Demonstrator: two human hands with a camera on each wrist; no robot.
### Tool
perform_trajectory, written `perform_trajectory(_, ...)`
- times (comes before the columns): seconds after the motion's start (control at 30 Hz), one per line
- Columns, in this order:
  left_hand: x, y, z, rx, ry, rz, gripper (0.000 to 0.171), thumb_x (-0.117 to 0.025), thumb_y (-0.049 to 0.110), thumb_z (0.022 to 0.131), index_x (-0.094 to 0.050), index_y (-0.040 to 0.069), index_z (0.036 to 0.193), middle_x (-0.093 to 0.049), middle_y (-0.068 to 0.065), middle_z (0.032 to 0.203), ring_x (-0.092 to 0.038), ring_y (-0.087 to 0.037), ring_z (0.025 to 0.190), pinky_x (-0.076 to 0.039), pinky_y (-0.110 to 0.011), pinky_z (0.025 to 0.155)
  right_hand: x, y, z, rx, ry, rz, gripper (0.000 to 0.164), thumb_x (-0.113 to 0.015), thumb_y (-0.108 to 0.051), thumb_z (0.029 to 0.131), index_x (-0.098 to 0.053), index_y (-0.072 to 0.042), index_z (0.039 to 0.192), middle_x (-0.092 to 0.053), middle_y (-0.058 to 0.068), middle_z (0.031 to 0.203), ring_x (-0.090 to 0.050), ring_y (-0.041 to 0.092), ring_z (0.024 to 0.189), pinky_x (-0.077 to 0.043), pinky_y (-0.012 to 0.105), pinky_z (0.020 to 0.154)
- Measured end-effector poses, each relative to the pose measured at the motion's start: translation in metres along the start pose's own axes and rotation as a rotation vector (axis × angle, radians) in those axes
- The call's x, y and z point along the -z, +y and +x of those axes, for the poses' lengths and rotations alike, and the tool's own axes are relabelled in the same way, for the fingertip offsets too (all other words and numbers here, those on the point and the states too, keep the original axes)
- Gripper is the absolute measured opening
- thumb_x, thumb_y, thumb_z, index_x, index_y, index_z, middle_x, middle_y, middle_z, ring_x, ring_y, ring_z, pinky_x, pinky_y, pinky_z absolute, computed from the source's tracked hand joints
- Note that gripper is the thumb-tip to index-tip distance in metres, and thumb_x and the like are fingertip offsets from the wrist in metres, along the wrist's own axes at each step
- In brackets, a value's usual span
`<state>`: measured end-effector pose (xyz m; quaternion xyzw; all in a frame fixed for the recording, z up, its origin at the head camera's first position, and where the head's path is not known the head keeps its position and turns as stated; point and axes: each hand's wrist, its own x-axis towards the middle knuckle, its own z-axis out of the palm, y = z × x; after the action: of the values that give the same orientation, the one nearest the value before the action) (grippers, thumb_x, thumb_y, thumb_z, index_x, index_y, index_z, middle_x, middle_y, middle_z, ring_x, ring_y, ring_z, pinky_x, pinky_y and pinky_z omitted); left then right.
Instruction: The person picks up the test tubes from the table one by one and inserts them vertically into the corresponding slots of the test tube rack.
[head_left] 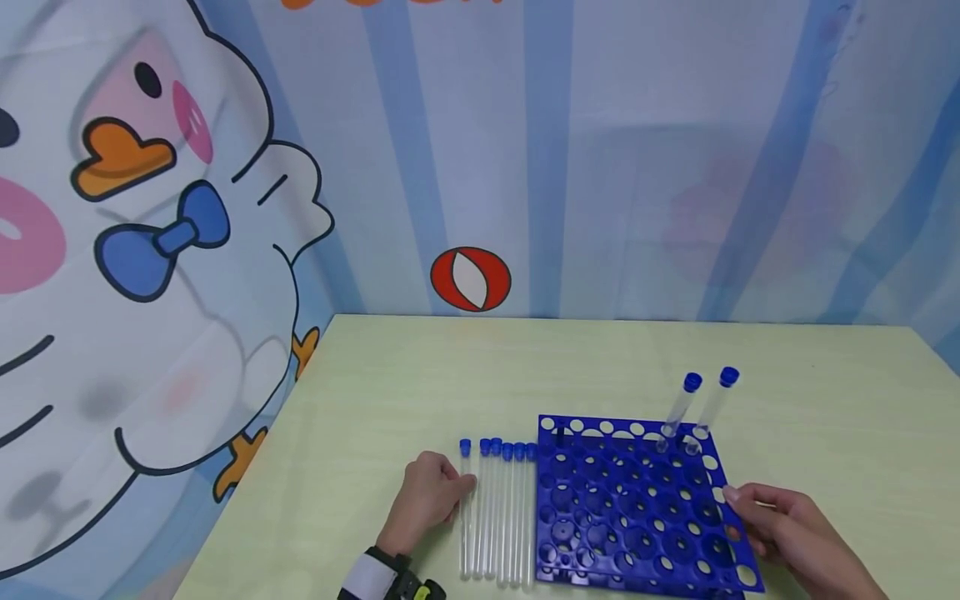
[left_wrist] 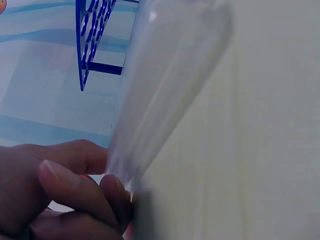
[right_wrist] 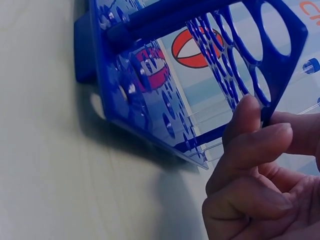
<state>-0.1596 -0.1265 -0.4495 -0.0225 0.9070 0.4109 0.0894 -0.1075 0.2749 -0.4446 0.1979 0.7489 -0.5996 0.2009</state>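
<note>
A blue test tube rack (head_left: 630,500) stands on the table, its top plate full of round holes. Two capped test tubes (head_left: 681,400) lean in its far right corner. To the rack's left lies a row of several clear test tubes (head_left: 501,517) with blue caps pointing away from me. My left hand (head_left: 431,492) pinches the leftmost tube (head_left: 465,533) a little below its cap. In the left wrist view, clear tubes (left_wrist: 170,75) loom large beside the fingertips (left_wrist: 112,185). My right hand (head_left: 787,525) grips the rack's right edge, thumb and fingers around the top plate (right_wrist: 280,55).
The pale table (head_left: 420,367) reaches back to a printed cloth backdrop (head_left: 480,167) with a cartoon duck (head_left: 180,333) at the left. A dark band with a device (head_left: 397,579) sits on the left wrist.
</note>
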Motion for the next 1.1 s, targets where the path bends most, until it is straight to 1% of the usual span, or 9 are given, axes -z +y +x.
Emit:
perform_trajectory(0.1, 0.000, 0.000, 0.001, 0.016, 0.000, 0.006, 0.018, -0.064, 0.019, 0.078, -0.056, 0.006, 0.068, -0.048, 0.002, 0.045, -0.043, -0.010, 0.037, -0.033, -0.023, 0.036, -0.001, 0.000, -0.001, 0.006, -0.005, 0.000, 0.033, -0.047, -0.034, 0.095, -0.057, -0.002, 0.096, -0.054, 0.004, 0.073, -0.051, 0.020, 0.070, -0.045, 0.033, 0.062)
perform_trajectory(0.2, -0.001, 0.000, 0.000, 0.011, 0.012, 0.022, 0.018, -0.064, 0.019, 0.077, -0.056, 0.006, 0.067, -0.049, 0.001, 0.049, -0.043, -0.010, 0.040, -0.033, -0.023, 0.037, -0.001, 0.000, -0.001, 0.007, -0.004, -0.004, 0.033, -0.047, -0.033, 0.095, -0.058, -0.002, 0.096, -0.054, 0.005, 0.072, -0.051, 0.020, 0.069, -0.044, 0.033, 0.062)
perform_trajectory(0.37, -0.001, 0.001, -0.003, -0.021, 0.056, 0.062, 0.017, -0.063, 0.020, 0.074, -0.057, 0.007, 0.064, -0.050, 0.001, 0.053, -0.044, -0.011, 0.044, -0.033, -0.024, 0.039, -0.001, 0.000, 0.000, -0.005, 0.008, 0.003, 0.032, -0.047, -0.031, 0.095, -0.058, -0.001, 0.099, -0.056, 0.006, 0.074, -0.052, 0.021, 0.071, -0.045, 0.033, 0.063)
perform_trajectory(0.57, -0.001, 0.004, -0.005, 0.001, 0.085, 0.095, 0.018, -0.063, 0.021, 0.075, -0.056, 0.008, 0.065, -0.049, 0.000, 0.054, -0.044, -0.012, 0.045, -0.032, -0.024, 0.039, -0.002, -0.001, -0.001, -0.003, 0.006, 0.004, 0.033, -0.048, -0.032, 0.095, -0.058, -0.002, 0.098, -0.056, 0.006, 0.074, -0.052, 0.020, 0.069, -0.045, 0.033, 0.061)
perform_trajectory(0.63, -0.001, 0.005, -0.005, 0.008, 0.104, 0.102, 0.018, -0.063, 0.021, 0.076, -0.055, 0.008, 0.066, -0.049, 0.000, 0.054, -0.044, -0.012, 0.045, -0.032, -0.024, 0.040, -0.002, -0.001, -0.001, 0.000, 0.003, 0.002, 0.033, -0.048, -0.033, 0.095, -0.058, -0.002, 0.098, -0.056, 0.005, 0.074, -0.052, 0.020, 0.069, -0.045, 0.033, 0.061)
perform_trajectory(0.73, -0.001, 0.006, -0.005, 0.001, 0.138, 0.109, 0.018, -0.063, 0.021, 0.076, -0.054, 0.008, 0.066, -0.049, 0.000, 0.056, -0.045, -0.012, 0.046, -0.033, -0.025, 0.041, -0.002, -0.001, -0.001, 0.003, 0.004, -0.002, 0.032, -0.048, -0.033, 0.095, -0.058, -0.002, 0.097, -0.056, 0.006, 0.074, -0.052, 0.020, 0.069, -0.045, 0.032, 0.061)
perform_trajectory(0.93, 0.003, 0.011, -0.005, -0.031, 0.175, 0.117, 0.016, -0.062, 0.019, 0.076, -0.055, 0.007, 0.068, -0.050, -0.001, 0.058, -0.045, -0.011, 0.048, -0.033, -0.024, 0.042, -0.001, -0.001, 0.000, 0.007, 0.008, 0.003, 0.032, -0.048, -0.031, 0.095, -0.058, -0.001, 0.099, -0.056, 0.006, 0.075, -0.052, 0.021, 0.070, -0.046, 0.032, 0.063)
perform_trajectory(1.1, 0.011, 0.016, -0.009, -0.096, 0.220, 0.116, 0.016, -0.062, 0.020, 0.076, -0.058, 0.006, 0.070, -0.051, 0.000, 0.057, -0.045, -0.010, 0.046, -0.036, -0.024, 0.043, 0.000, 0.000, 0.000, -0.002, 0.012, 0.014, 0.033, -0.049, -0.031, 0.095, -0.058, -0.001, 0.101, -0.056, 0.006, 0.075, -0.052, 0.021, 0.071, -0.046, 0.033, 0.064)
